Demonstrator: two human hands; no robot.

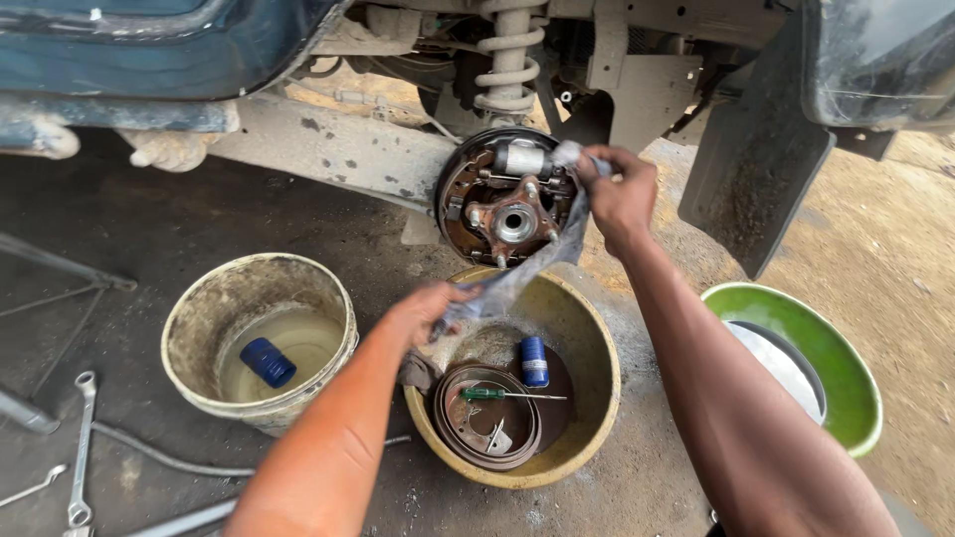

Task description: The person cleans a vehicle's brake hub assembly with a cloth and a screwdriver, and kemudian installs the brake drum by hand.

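Scene: a person is crouching beside a raised vehicle, looking down at an exposed drum brake assembly [507,199] with the wheel and drum off.
Right hand: the right hand [622,194] is gripping the upper end of a grey rag [527,268], its grip closed on the cloth and pressing it against the right edge of the brake assembly, near the small silver cylinder at the top.
Left hand: the left hand [428,308] is gripping the lower end of the same rag, fingers closed, pulling it taut above the yellow basin [587,418].
Rag: it is stretching diagonally between the two hands, from the brake down toward the basin.
Progress: the brake is already lying open, with the hub, shoes and springs showing; the surfaces are still looking rusty and dusty, so the wiping appears to be only partly done.
Yellow basin: sitting on the ground just below the brake, it is holding a dark round drum [487,418], a green-handled screwdriver [497,395] lying across it, and a small blue can [534,360].
Bucket: a dirty pale bucket [189,348] is standing to the left, holding cloudy liquid with a blue container [267,362] floating in it.
Green bowl: a green bowl [846,368] is sitting to the right, partly hidden by the right arm.
Ground: a spanner [82,447] and metal rods are lying at the lower left.
In the way: the coil spring [507,60] and a mud flap [756,149] are crowding the brake from above and from the right.
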